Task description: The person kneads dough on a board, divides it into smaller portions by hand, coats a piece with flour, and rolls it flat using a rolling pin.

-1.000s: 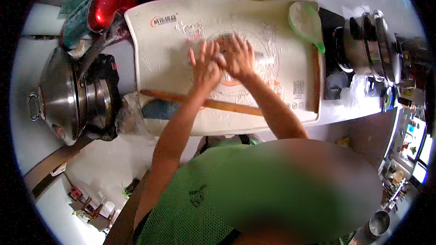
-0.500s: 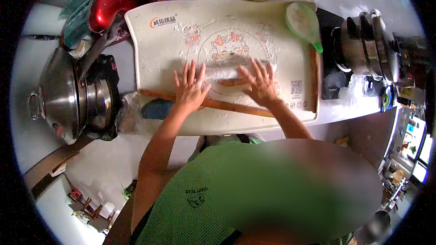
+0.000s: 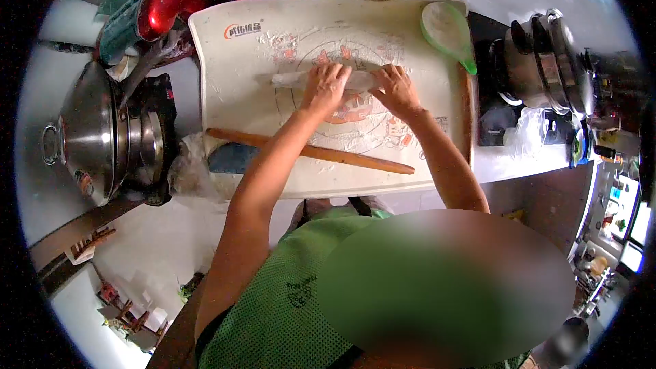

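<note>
While I look down through the head camera, I see a pale dough roll [image 3: 290, 80] lying crosswise on the cream mat [image 3: 236, 99], over the printed rings. My left hand [image 3: 326, 87] is curled over it near the middle, fingers bent and close together, and the roll's left end pokes out beyond. My right hand [image 3: 399, 91] bends its fingers and thumb in at the other end (whether they truly pinch it, I can't tell).

I judge the roll light for its length, soft and easily dented, with nothing stiff to keep it straight. Flour [image 3: 273, 41] dusts the mat, so its skin probably slides rather than sticks. I'd take it with broad, gentle fingers, one hand near each end, since a hard squeeze at one spot could thin or tear it, and lifting by one tip could stretch it.

Nearer my body, a wooden rolling pin [image 3: 362, 160] lies at a slant, partly beneath my left forearm. A green scoop [image 3: 447, 31] rests at the mat's far right corner.
</note>
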`<state>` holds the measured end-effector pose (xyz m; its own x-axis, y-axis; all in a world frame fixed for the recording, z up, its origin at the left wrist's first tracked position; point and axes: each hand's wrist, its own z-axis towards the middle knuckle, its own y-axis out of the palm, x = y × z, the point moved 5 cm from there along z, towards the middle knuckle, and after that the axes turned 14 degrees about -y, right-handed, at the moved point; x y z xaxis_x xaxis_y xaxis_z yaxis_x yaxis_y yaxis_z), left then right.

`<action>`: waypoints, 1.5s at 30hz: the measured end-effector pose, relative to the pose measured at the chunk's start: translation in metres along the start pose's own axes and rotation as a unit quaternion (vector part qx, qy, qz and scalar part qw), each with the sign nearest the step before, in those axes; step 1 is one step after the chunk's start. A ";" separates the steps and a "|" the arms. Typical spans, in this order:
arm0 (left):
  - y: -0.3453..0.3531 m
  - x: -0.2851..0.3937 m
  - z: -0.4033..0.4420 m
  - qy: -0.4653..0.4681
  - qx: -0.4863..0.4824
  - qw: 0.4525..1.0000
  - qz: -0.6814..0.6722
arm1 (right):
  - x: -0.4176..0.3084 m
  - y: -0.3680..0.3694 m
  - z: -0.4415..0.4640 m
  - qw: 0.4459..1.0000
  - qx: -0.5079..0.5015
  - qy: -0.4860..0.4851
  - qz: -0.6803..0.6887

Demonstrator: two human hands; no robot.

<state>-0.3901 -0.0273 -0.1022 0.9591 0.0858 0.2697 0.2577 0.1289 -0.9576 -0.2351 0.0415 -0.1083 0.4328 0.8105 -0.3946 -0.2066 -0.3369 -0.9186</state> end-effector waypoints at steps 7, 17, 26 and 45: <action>-0.010 -0.006 -0.010 0.013 0.021 0.999 0.021 | -0.010 -0.016 0.007 0.999 -0.036 -0.020 0.007; -0.011 -0.059 -0.037 0.002 -0.003 1.000 -0.011 | -0.002 0.000 -0.017 0.996 -0.047 -0.052 -0.059; -0.016 -0.042 -0.032 -0.010 -0.004 1.000 0.022 | -0.032 -0.010 -0.004 0.996 0.030 -0.056 -0.056; -0.033 -0.006 -0.013 0.046 -0.085 0.994 -0.047 | -0.048 -0.014 0.034 0.926 -0.279 -0.036 0.254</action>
<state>-0.4027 -0.0447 -0.0729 0.9343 -0.0103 0.3565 0.3559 -0.0372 -0.9338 -0.2825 0.0233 -0.0755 0.3398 0.5036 -0.7943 0.1267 -0.8614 -0.4919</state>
